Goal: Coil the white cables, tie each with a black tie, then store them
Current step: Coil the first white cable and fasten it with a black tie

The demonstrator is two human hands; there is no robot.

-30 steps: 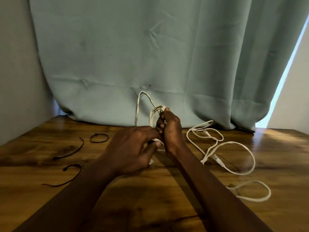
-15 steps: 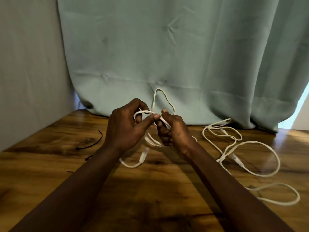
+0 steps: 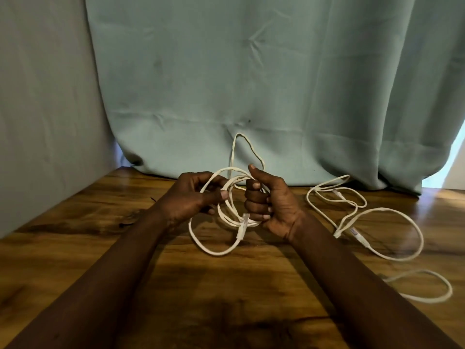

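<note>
The right hand (image 3: 273,201) is gripping a white cable (image 3: 227,212) coil in curled fingers, thumb raised; the left hand (image 3: 193,197) is pinching its loops above the wooden table (image 3: 239,298); a second cable (image 3: 364,217) is lying loose rightward, before a teal curtain (image 3: 251,84).

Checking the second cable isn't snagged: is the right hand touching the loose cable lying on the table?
Apart. The head view shows bare table between the right hand and the loose cable.
</note>
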